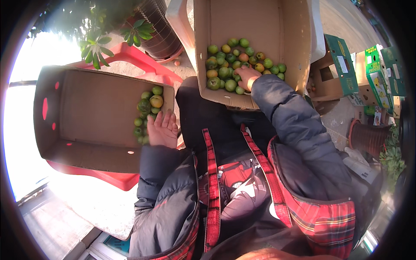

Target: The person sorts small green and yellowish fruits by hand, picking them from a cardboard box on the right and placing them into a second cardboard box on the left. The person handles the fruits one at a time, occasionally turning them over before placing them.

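Note:
In the head view my left hand (162, 130) is palm up at the right end of a cardboard box (97, 110), fingers a little apart, nothing in the palm. Green tomatoes (143, 105) with a yellowish one among them crowd that end of the box, right by my fingertips. My right hand (248, 77) reaches into a second cardboard box (245, 19) in front of me. Its fingers touch a heap of small tomatoes (224, 72), mostly green, some orange. Whether those fingers grip a tomato is hidden by the hand itself.
A red plastic stool (125, 53) is under the left box, and a white plastic chair (180, 27) is at the front box. Green cardboard cartons (341, 66) stand at right, one with a few tomatoes. Potted plants (159, 29) are at the upper left.

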`<action>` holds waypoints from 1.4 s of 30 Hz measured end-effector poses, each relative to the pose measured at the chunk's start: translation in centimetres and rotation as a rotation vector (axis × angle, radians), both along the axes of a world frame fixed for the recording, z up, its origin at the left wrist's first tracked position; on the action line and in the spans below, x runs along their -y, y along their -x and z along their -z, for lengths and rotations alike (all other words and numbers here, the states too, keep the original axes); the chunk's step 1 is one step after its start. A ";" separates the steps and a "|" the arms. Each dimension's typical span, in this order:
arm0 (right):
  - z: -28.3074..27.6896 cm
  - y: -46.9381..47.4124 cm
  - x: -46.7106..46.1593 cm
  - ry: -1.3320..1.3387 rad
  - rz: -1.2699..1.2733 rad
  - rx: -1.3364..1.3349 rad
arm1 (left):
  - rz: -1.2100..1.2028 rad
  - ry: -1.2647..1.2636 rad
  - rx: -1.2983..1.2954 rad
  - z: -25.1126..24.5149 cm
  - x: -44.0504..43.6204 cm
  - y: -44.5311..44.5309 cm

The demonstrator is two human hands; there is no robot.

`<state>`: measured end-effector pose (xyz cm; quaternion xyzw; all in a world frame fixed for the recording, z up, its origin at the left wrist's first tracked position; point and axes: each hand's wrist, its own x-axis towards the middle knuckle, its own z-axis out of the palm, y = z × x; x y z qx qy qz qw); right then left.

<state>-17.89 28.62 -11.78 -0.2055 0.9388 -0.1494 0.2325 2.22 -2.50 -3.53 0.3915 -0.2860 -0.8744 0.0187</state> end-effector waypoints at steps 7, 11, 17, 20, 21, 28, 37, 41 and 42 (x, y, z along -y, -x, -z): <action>0.5 -0.4 -1.1 0.102 0.041 -0.081 | 0.104 0.014 -0.025 0.4 -0.4 0.3; -2.8 -1.9 0.2 0.297 0.107 -0.179 | 0.189 -0.005 -0.061 0.9 -0.3 0.0; -11.5 -8.6 5.8 0.848 -0.172 0.171 | 0.460 -0.044 -0.059 -0.1 -4.4 0.6; -10.9 -8.3 5.7 0.723 -0.195 0.023 | 0.555 -0.110 -0.096 0.5 -3.8 0.5; -9.7 -7.4 5.1 0.646 -0.146 -0.071 | 0.583 -0.131 -0.124 0.9 -3.4 0.4; -2.9 -4.6 -0.3 0.014 -0.073 -0.236 | -0.298 0.092 -0.058 0.1 2.2 0.7; -1.6 -4.1 -0.6 0.059 -0.152 -0.203 | -0.114 0.122 0.025 0.7 1.1 0.3; -2.0 -4.1 -0.5 0.077 -0.143 -0.186 | 0.005 0.109 0.009 0.5 0.4 0.4; -2.2 -4.1 -0.6 0.083 -0.135 -0.187 | 0.031 0.099 -0.002 0.4 0.2 0.5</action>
